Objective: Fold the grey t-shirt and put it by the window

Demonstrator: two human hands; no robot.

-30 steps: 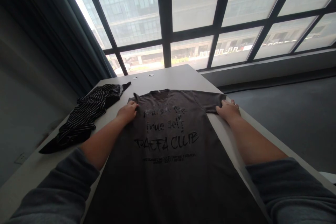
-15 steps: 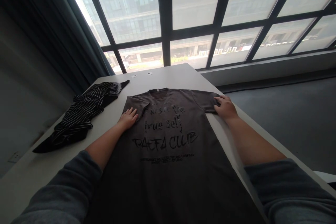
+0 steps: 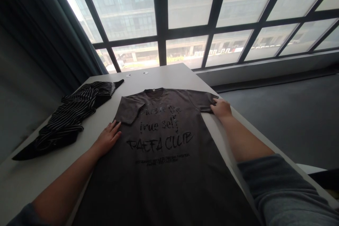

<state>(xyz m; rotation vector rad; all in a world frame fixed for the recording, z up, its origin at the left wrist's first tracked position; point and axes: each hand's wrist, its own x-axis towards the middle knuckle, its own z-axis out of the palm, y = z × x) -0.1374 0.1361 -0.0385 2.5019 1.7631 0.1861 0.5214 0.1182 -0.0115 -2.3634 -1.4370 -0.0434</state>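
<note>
A dark grey T-shirt (image 3: 164, 176) with black lettering lies spread front side up, its neckline toward the window. My left hand (image 3: 109, 137) rests by the hem of the left-hand sleeve, fingers stretched out and fingertips touching the cloth. That sleeve lies angled down over the shirt's side. At the opposite sleeve, my right hand (image 3: 222, 108) has its fingers closed on the hem, and this sleeve is stretched out sideways. The bottom of the shirt runs out of view.
A black garment with white stripes (image 3: 76, 107) lies crumpled on the left of the white table (image 3: 169, 74). Two small round white pieces (image 3: 145, 73) sit near the far edge. Beyond are a large window (image 3: 190, 0) and a dark curtain (image 3: 53, 17).
My left hand has moved left and nearer to me, from on top of the sleeve to its hem. My right hand stays at the other sleeve. The view has shifted slightly.
</note>
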